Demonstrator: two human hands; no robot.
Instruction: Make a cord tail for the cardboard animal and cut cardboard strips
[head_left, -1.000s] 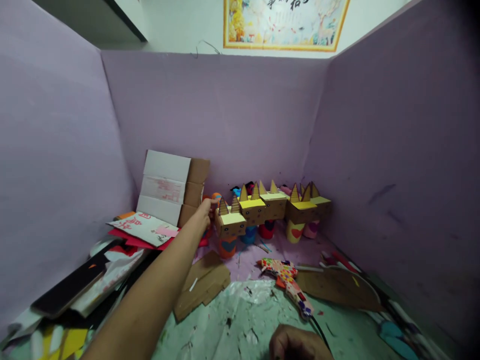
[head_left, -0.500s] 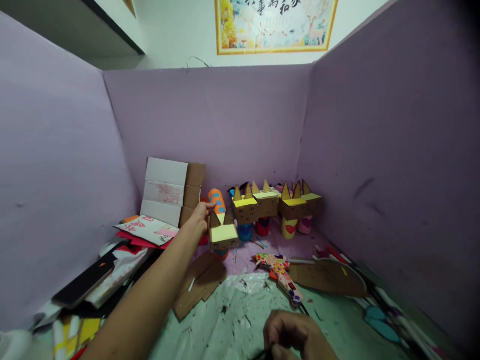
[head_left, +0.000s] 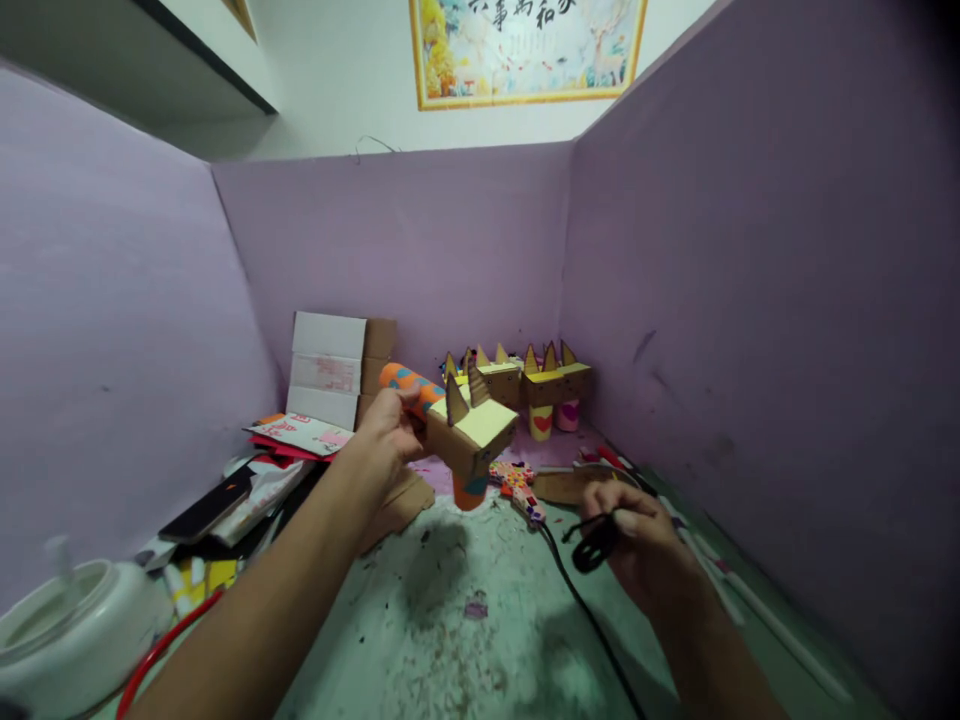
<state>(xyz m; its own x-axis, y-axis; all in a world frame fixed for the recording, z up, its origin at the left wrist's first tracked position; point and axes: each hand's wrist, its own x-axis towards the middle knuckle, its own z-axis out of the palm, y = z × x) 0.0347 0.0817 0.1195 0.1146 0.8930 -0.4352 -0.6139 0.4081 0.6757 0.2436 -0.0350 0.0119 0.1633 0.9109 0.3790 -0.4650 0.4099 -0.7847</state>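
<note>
My left hand is closed around a cardboard animal figure. The figure has a boxy head with a yellow top, two pointed ears and orange rolled parts with blue spots. It is lifted over the green tabletop. To the right, my right hand pinches a small black looped strand; its exact kind is unclear. Between the hands lies a flower-patterned hot glue gun, with a black cord running toward me. Similar cardboard figures stand at the back, partly hidden by the held one.
An opened cardboard box leans at the back left, with papers in front. A white pot stands at the near left beside a red cable. Cut cardboard lies behind my right hand. Purple panels enclose the table.
My left hand has brought the figure up and nearer, turning it to the right. My right hand has risen from the bottom edge, bringing the black strand into clear view. The camera view has shifted.
</note>
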